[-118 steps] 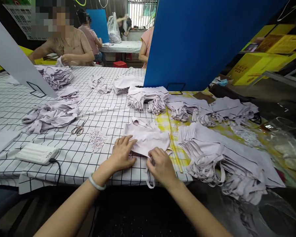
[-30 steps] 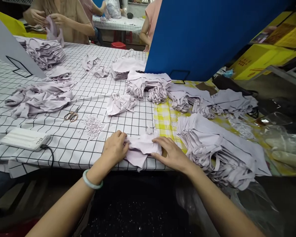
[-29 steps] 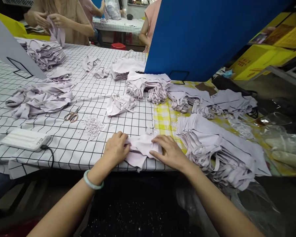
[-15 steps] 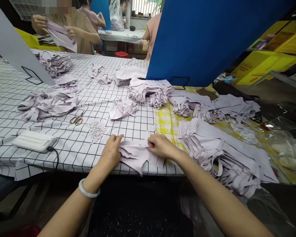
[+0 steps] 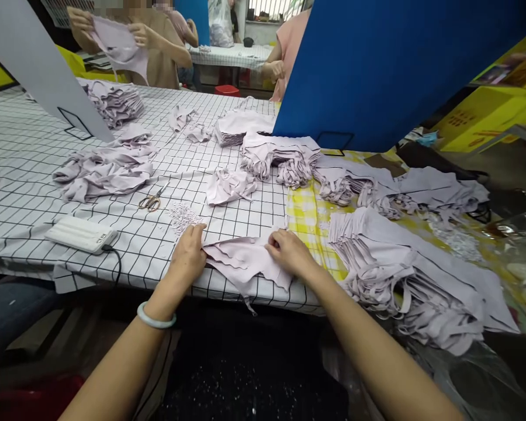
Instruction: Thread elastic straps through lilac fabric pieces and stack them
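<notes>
A pale lilac cloth garment piece is stretched between my hands at the table's near edge, and a thin strip of it hangs over that edge. My left hand pinches its left end. On the right side, my right hand grips its upper edge with curled fingers. Just beyond my left hand lies a small heap of pale scraps. Scissors with gold-coloured handles rest to the left of the heap. A crumpled lilac piece lies beyond my hands.
Stacked lilac garments lie at the right on a yellow checked cloth. A white power bank with a cable sits at the left. A blue panel and a white panel stand upright. Across the table a person holds a similar garment.
My left hand has moved left, away from my right, and the cloth between them is spread wider. The whole view has shifted slightly. The person opposite has raised and spread their garment.
</notes>
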Available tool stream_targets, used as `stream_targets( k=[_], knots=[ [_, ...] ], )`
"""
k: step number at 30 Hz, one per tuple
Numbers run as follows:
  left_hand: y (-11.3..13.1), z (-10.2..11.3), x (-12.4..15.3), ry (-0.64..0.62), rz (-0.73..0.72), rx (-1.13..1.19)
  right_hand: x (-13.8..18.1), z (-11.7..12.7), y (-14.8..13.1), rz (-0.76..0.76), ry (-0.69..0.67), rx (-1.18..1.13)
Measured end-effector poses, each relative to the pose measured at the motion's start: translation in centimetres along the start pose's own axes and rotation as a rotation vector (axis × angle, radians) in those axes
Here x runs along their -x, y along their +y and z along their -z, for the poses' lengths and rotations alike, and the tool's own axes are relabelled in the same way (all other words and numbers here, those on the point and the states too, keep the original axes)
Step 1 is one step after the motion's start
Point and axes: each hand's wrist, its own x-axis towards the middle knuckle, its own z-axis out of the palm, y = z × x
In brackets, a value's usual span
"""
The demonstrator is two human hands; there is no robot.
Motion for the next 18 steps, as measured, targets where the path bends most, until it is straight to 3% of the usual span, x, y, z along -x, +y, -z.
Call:
stream_targets(
  k=[2, 5, 8, 10, 12, 15, 18],
  knots=[
    [-0.3, 0.5, 0.0, 0.086, -0.001, 0.067, -0.5, 0.6, 1.0, -0.054, -0.053, -0.021],
    [0.5, 1.6, -0.6, 0.233, -0.012, 0.161, 0.2, 1.5, 1.3, -0.134, 0.202, 0.005],
    [3.1, 2.8, -1.8, 0.263, -0.062, 0.303, 1.8, 1.7, -1.0, 0.024, 0.374, -0.136],
    [5.2, 3.5, -2.7, 0.208, -0.098, 0.432, 2.2, 1.7, -3.3, 0.206, 0.352, -0.298],
    [6.9, 4.3, -3.3, 0.151, -0.117, 0.530, 1.9, 1.9, -5.2, 0.286, 0.286, -0.434],
    [7.7, 5.6, -4.0, 0.136, -0.148, 0.526, 1.2, 3.7, -5.7, 0.198, 0.114, -0.688],
    [7.4, 6.5, -4.4, 0.103, -0.201, 0.453, 1.6, 7.0, -4.6, 0.152, 0.002, -0.963]
  ],
)
